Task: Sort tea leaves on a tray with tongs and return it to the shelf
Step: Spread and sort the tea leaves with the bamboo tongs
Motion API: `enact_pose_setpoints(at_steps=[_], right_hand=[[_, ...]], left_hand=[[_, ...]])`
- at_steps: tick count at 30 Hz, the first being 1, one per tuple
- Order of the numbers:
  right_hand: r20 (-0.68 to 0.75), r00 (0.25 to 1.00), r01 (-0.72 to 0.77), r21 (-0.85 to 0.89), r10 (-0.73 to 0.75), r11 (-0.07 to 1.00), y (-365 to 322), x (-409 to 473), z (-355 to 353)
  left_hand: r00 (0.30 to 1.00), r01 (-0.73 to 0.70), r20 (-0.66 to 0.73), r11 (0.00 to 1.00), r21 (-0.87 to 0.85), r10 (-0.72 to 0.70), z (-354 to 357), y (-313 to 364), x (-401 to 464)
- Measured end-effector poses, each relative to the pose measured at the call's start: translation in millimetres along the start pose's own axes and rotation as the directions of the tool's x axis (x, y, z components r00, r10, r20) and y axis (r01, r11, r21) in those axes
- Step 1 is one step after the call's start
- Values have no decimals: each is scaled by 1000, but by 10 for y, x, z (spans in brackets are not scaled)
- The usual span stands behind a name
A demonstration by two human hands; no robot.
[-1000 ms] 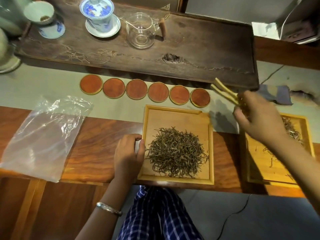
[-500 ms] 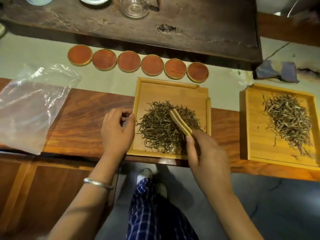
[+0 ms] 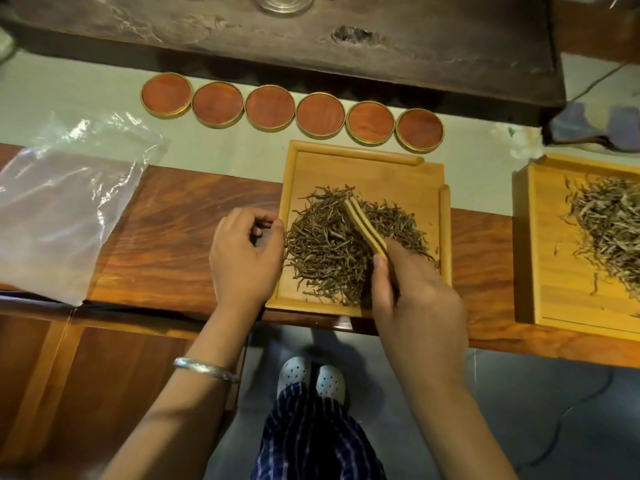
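A square bamboo tray [image 3: 360, 161] lies on the wooden table in front of me with a heap of dark tea leaves [image 3: 325, 247] in it. My right hand [image 3: 415, 299] grips bamboo tongs [image 3: 363, 223], whose tips are pushed into the top of the heap. My left hand [image 3: 242, 254] rests at the tray's left rim, thumb against the edge and fingers loosely curled, holding nothing. A second bamboo tray [image 3: 530, 254] with paler tea leaves [image 3: 609, 230] lies to the right, partly cut off by the frame.
Several round red coasters [image 3: 294, 110] line up behind the tray. A clear plastic bag [image 3: 65, 202] lies at the left. A dark carved tea board [image 3: 311, 36] spans the back. The table's front edge is close to my body; my feet show below.
My right hand has brought the tongs from over the right-hand tray down onto the tea heap in the middle tray. My left hand has stayed at the tray's left rim.
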State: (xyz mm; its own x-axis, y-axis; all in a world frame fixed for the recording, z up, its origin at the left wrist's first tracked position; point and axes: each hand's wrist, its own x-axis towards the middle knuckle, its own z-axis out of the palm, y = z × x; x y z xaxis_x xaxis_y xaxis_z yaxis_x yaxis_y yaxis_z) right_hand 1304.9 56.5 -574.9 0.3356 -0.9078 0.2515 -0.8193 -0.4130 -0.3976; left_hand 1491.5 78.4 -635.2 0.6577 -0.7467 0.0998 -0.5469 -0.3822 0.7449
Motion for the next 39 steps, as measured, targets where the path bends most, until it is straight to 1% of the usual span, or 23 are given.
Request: enact_pose_setpoints(at_steps=[3,5,9,13,23,27,29,32,35,39], right_hand=[[117,992,-34,-8,35,999,-28,-185,-77],[162,984,-76,-25,79,997,-62,-262,-25],[127,989,-72,-31,76,997,-167,-205,143],[97,993,-61,-6,61,998,-156,-181,96],[226,973,-44,-28,49,999,-207,-345,136],[211,977,-40,-1,39,999,-192,-372,36],[208,978,-27,-16,30,1000,-224,-298,64],[238,971,-16,-57,29,998,-238,-272,116],[258,966,-1,-38,11,999,-165,-372,110],[212,977,16,-21,-11,1000,-51,-457,40]], left_hand=[[999,26,-26,1000,12,-25,-2,3,-12],[999,37,-27,999,18,-36,-8,16,-16],[999,36,-10,999,28,-36,-12,19,-10],[1000,24,2,999,25,-25,-8,3,-2],[998,54,19,998,14,-54,-25,38,4],[998,65,25,998,11,-65,-26,46,2],[998,61,26,998,11,-61,-24,42,1],[998,54,23,999,10,-54,-21,36,1],[998,57,20,998,8,-57,-15,37,2],[999,52,12,999,7,-52,-6,27,2]])
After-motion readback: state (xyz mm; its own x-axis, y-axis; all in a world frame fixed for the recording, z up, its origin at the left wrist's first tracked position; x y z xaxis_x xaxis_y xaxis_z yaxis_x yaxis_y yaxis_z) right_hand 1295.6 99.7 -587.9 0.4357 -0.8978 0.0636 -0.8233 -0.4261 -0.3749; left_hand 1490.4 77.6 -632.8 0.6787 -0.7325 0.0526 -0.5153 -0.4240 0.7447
